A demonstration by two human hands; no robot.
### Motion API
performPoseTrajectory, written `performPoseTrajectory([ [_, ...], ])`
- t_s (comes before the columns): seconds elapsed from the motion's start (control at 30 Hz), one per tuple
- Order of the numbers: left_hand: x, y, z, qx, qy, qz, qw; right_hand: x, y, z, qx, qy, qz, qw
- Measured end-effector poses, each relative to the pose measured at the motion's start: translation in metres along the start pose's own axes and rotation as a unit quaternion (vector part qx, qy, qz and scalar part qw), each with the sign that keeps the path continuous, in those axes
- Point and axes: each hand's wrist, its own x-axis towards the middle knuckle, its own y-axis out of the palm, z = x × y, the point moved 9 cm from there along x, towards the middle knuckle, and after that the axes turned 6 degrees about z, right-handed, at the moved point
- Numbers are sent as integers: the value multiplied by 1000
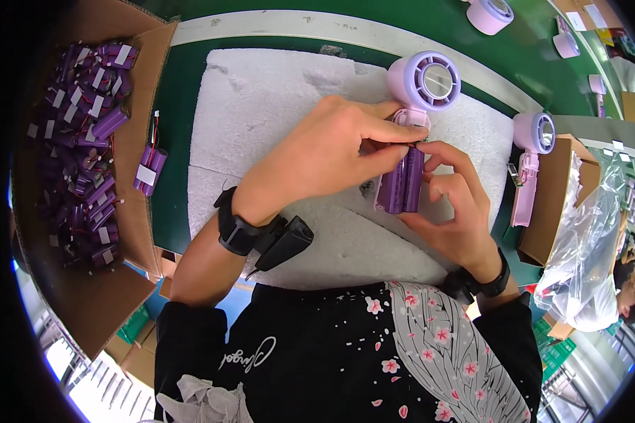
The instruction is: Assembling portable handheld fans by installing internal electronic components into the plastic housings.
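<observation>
Nearest: black shirt [310, 345], grey panel with pink flowers. Black strap device [282, 243] on left wrist, another black band [501, 275] on right wrist. Purple two-cell battery pack [403, 185] sits in open pink handle [412, 118] of lilac fan [423, 81], fan lying on white foam slab [261, 106], upper right part. Left hand [324, 151] comes across from the left, thumb and index tips a little apart at the pack's top end, by the thin wires. Right hand [462, 204] half curled along the pack's right side, index tip at top, thumb near bottom end. Fingers block the contact points, so can't tell what either hand has hold of. Left: cardboard box [164, 84] full of purple packs [109, 123], one loose pack [149, 171] beside it on green table [180, 233]. Right: second fan [534, 134], handle open, just off the slab.
</observation>
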Motion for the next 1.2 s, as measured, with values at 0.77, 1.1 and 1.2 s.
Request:
performPoseTrajectory([
  [0.77,7,8,11,-91,-28,9,995,6,4,-15,-12,35,-29,999],
  [1.1,4,3,13,-122,-87,-7,989,23,-2,-21,85,97,2,992],
  [1.2,1,2,0,-125,-37,-49,990,19,-10,-34,87,108,-21,990],
])
